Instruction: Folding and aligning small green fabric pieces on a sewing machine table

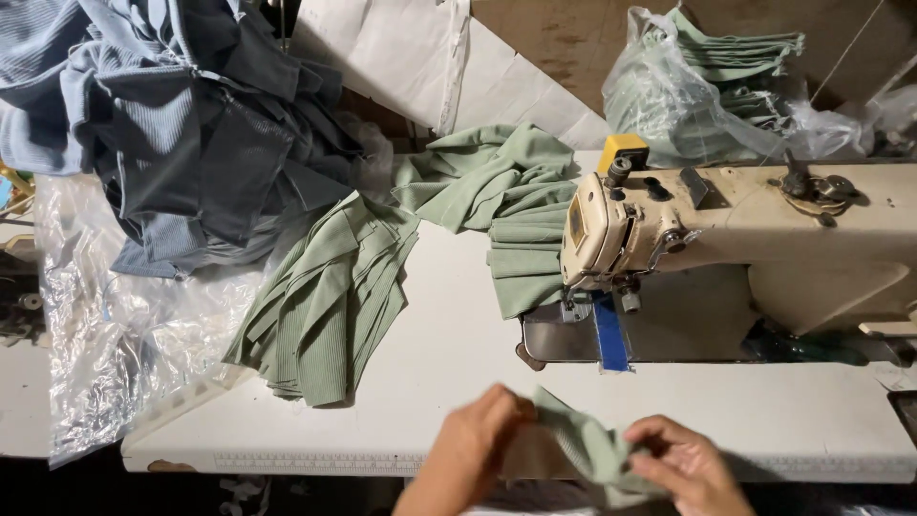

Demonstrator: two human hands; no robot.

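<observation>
both hands are pinched onto the same small green ribbed fabric piece (585,441), right at the near edge of the white table (449,354). left hand (473,444) has its fingers curled closed over the piece's left end, right hand (683,463) has thumb and fingers clamped on the right end, so the cloth sits bunched between them. just past that is the cream sewing machine (669,225) with a strip of blue tape (609,333) on its metal bed. a fanned stack of green pieces (325,296) lies to the left, more green cloth (501,186) is heaped behind the machine head, blue-grey garments (181,115) are piled far left over clear plastic (105,334), and a plastic bag of green pieces (712,81) sits at the back right.
</observation>
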